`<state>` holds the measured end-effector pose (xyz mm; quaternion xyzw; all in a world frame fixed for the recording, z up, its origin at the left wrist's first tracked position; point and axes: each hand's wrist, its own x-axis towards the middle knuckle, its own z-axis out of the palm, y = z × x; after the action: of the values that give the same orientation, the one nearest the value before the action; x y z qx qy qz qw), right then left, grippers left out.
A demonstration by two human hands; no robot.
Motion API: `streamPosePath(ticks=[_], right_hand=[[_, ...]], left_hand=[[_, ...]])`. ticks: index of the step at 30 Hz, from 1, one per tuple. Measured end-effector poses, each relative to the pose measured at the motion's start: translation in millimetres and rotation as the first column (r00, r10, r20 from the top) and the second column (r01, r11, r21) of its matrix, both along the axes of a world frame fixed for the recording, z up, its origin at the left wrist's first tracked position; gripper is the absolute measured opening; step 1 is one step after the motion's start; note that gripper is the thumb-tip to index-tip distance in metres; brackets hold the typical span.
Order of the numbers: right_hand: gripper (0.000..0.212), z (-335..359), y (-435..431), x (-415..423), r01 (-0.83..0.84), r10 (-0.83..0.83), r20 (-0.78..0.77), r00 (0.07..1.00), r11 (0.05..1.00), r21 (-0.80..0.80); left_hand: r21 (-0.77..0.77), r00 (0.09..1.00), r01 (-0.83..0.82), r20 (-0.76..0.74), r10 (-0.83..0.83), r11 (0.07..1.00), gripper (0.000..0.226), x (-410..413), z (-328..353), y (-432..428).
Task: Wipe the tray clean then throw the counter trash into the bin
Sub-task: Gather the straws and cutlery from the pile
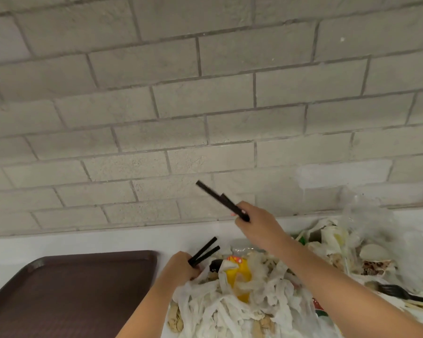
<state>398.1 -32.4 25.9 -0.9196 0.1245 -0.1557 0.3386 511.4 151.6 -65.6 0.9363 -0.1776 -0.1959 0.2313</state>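
A dark brown tray point(71, 291) lies on the white counter point(88, 242) at the lower left. To its right sits a heap of counter trash point(244, 303): crumpled white napkins, a yellow wrapper and food scraps. My left hand point(181, 267) grips two black straws point(204, 251) at the left edge of the heap. My right hand point(257, 225) is raised above the heap and holds two more black straws point(217, 197) that point up and left toward the wall. No bin is in view.
A grey brick wall point(205, 93) rises right behind the counter. More trash lies at the right: a clear plastic bag point(366, 215), paper wrappers point(332, 237) and a black plastic fork point(401, 293).
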Motion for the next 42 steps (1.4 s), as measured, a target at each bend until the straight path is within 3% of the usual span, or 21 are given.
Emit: streamPosePath(ticks=[4, 7, 12, 17, 19, 21, 25, 29, 35, 42], right_hand=[[0.02, -30, 9, 30, 0.028, -0.052, -0.174, 0.983, 0.99, -0.138], [0.019, -42, 15, 49, 0.016, -0.079, -0.272, 0.959, 0.974, -0.225], [0.025, -54, 22, 76, -0.015, -0.106, -0.408, 0.907, 0.959, -0.282], [0.031, -55, 31, 85, -0.09, -0.107, -0.523, 0.845, 0.937, -0.337], [0.017, -59, 33, 88, -0.154, -0.075, -0.565, 0.822, 0.925, -0.347], [0.013, -65, 37, 90, -0.174, -0.07, -0.577, 0.814, 0.918, -0.356], [0.016, -67, 40, 89, -0.3, -0.019, -0.601, 0.799, 0.854, -0.425], [0.02, -65, 40, 86, -0.38, 0.053, -0.601, 0.798, 0.817, -0.433], [0.015, -64, 37, 79, -0.353, 0.082, -0.57, 0.818, 0.853, -0.384], [0.024, -32, 25, 65, -0.354, 0.139, -0.468, 0.873, 0.839, -0.412]], left_hand=[[0.064, 0.998, 0.049, 0.021, -0.051, 0.997, 0.004, -5, -10, 2], [0.046, 0.996, 0.045, 0.071, -0.049, 0.998, 0.016, -8, -11, 3], [0.051, 0.966, -0.029, 0.259, 0.015, 0.998, 0.021, -11, 6, 13], [0.053, 0.949, -0.036, 0.316, 0.018, 0.998, 0.018, -13, 11, 22], [0.034, 0.931, 0.001, 0.364, -0.013, 0.999, 0.015, -15, 11, 24], [0.06, 0.899, 0.029, 0.435, -0.052, 0.998, 0.002, -17, 13, 26], [0.119, 0.866, 0.048, 0.49, -0.101, 0.992, 0.025, -16, 12, 32], [0.028, 0.891, 0.02, 0.452, -0.031, 0.999, 0.02, -15, 13, 38], [-0.035, 0.879, 0.051, 0.476, -0.028, 0.998, 0.02, -20, 17, 40], [-0.217, 0.851, 0.039, 0.519, 0.082, 0.975, 0.016, -37, 31, 37]])
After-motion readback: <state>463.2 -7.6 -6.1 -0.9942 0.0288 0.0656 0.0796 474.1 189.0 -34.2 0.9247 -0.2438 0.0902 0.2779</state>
